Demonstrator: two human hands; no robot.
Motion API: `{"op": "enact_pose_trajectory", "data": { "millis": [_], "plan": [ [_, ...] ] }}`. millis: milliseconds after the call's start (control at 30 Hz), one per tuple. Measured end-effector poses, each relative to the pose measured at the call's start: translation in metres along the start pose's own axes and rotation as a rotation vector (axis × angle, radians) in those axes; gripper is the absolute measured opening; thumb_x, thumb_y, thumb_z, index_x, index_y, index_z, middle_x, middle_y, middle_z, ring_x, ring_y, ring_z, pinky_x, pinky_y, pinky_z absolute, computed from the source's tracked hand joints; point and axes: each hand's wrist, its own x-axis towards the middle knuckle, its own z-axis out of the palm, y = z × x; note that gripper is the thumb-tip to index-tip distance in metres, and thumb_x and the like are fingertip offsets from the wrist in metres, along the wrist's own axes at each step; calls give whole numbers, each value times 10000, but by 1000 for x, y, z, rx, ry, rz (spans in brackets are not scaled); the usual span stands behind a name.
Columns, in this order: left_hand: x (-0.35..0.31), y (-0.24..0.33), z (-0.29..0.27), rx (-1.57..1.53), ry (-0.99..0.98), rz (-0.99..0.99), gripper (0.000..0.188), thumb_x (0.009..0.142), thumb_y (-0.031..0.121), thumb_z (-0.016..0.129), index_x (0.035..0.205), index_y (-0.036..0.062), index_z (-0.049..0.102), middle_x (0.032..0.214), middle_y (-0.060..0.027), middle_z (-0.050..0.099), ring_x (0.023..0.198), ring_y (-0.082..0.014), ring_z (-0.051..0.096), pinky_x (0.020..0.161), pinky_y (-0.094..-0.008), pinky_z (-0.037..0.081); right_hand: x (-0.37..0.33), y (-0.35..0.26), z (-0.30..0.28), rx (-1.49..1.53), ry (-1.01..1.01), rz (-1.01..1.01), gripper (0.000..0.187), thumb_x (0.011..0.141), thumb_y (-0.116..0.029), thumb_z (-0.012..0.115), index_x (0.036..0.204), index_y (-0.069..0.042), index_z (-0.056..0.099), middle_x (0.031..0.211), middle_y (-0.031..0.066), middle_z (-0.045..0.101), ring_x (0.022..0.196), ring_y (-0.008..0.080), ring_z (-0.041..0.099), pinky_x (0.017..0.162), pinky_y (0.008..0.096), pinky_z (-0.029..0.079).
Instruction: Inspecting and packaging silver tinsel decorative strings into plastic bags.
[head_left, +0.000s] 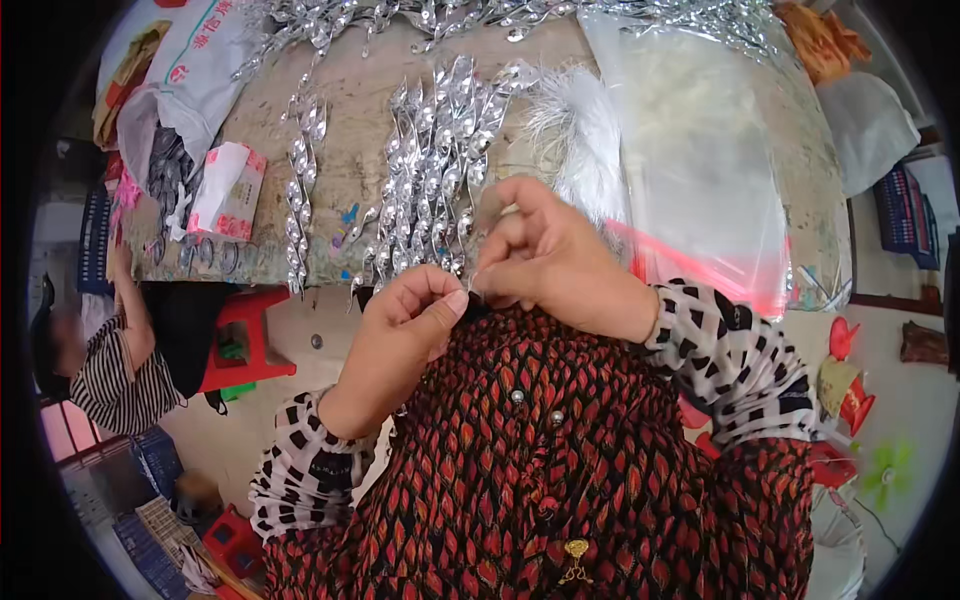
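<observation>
Two hands meet at the tabletop (340, 190) edge. We note the left hand (405, 320) with its grip pinched shut, thumb to fingers, on a thin wire (472, 285) barely visible. The right hand (545, 250) pinches the same wire from above. Silver spirals (430, 170) lie just beyond, a white feather (580, 130) and clear bag (700, 150) beside them.

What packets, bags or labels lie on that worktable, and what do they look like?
Small white and red paper packet: table's left edge, boxy, crumpled.
White woven sack with red print: far left corner, slumped.
Clear plastic bag with red strip: right side, flat, large.
</observation>
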Motion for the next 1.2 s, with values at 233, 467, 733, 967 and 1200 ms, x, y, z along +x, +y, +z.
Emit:
{"op": "enact_pose_trajectory", "data": {
  "millis": [233,467,733,967,1200],
  "plan": [
    [-4,-3,-6,-339,-142,-134,86,908,135,585,888,55,561,624,37,460,503,-49,385,456,-191,290,9,-29,-105,82,805,-501,440,745,100,605,1127,13,405,742,76,636,511,52,418,456,159,283],
    [-17,-12,-1,206,-260,-32,232,990,268,426,988,68,542,687,17,508,536,-47,418,483,-189,323,6,-35,-83,-88,618,-305,325,770,34,643,1045,-49,492,719,12,621,515,46,441,464,182,312],
    [10,32,-96,143,207,148,316,955,283,499,1103,22,597,645,51,448,542,-51,427,479,-197,328,-4,-20,-27,-292,145,-77,347,850,-46,625,1177,-54,511,911,38,632,815,92,596,695,244,497],
    [124,28,-189,992,729,544,302,912,259,561,1048,2,641,745,-85,561,651,-184,526,605,-310,407,-22,1,8,-779,-276,-215,223,875,-181,599,1055,-49,589,933,144,634,857,314,628,739,390,500],
    [147,-5,-184,1450,1006,498,408,870,303,599,1174,31,590,1055,-246,534,982,-399,517,822,-461,429,5,-5,-47,-923,198,-175,247,873,-202,600,1040,-20,597,809,143,636,694,251,639,645,361,502]
  ]
}}
